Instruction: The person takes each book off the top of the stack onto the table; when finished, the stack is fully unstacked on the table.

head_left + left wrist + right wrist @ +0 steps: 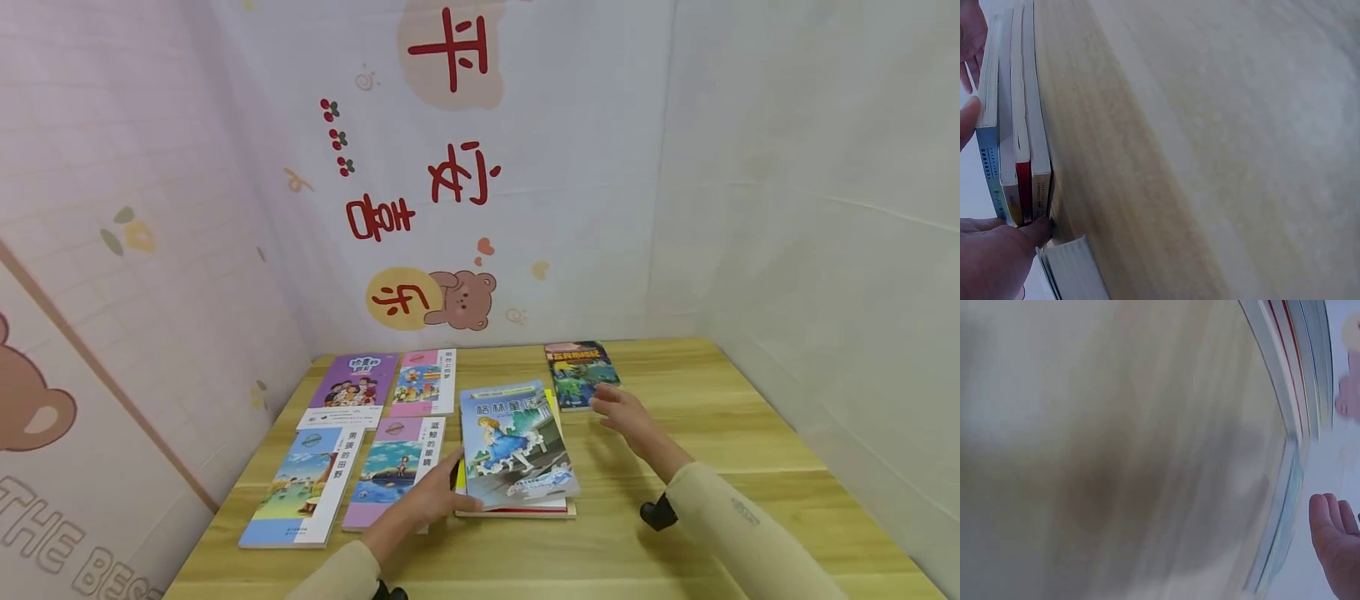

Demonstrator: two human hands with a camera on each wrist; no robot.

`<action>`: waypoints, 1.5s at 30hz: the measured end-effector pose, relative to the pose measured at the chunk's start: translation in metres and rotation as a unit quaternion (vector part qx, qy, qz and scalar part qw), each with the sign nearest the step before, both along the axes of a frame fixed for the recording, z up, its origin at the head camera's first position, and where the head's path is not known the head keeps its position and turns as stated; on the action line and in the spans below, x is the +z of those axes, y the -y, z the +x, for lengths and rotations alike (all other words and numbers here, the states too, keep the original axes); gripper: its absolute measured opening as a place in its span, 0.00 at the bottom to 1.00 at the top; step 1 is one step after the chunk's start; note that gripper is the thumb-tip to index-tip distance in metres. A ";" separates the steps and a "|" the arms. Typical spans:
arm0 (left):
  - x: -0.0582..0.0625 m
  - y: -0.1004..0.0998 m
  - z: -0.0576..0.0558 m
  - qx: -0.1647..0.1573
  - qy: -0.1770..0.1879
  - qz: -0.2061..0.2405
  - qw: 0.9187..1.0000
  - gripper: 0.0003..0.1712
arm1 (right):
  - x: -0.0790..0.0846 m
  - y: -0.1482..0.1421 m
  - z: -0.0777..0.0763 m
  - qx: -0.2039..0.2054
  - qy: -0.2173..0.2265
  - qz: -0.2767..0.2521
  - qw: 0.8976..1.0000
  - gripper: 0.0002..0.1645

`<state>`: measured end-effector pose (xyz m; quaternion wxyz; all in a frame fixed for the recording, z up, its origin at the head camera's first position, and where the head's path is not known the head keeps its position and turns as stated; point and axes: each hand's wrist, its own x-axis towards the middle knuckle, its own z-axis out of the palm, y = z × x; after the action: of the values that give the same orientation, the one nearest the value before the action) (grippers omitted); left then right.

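A stack of several books lies mid-table, topped by a blue-grey storybook (517, 454) with a girl in a blue dress. Yellow, red and tan edges show under it. My left hand (438, 492) is at the stack's near-left corner. In the left wrist view, its fingers (1000, 253) touch the book spines and its thumb (967, 119) meets the top book. My right hand (630, 421) hovers right of the stack, holding nothing, by a dark green illustrated book (577, 379). Its fingers look relaxed in the right wrist view.
Left of the stack lie a purple book (356, 375), a pink-edged book (422, 387), a blue book (292, 487) and a pink-and-blue book (393, 467). A printed cloth wall (577, 208) encloses the back and sides. Bare wood of the table (750, 467) shows on the right.
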<state>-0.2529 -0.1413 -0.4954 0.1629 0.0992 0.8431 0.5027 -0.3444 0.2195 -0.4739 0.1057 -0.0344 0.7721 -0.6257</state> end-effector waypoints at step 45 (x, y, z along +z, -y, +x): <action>-0.012 0.034 -0.005 -0.041 -0.093 -0.073 0.992 0.41 | -0.031 0.060 0.081 -0.028 0.043 0.008 0.999 0.31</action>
<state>-0.2580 -0.1756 -0.5076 0.1110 0.1684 0.8843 0.4211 -0.2630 0.1596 -0.5052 0.1219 0.0150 0.7726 -0.6229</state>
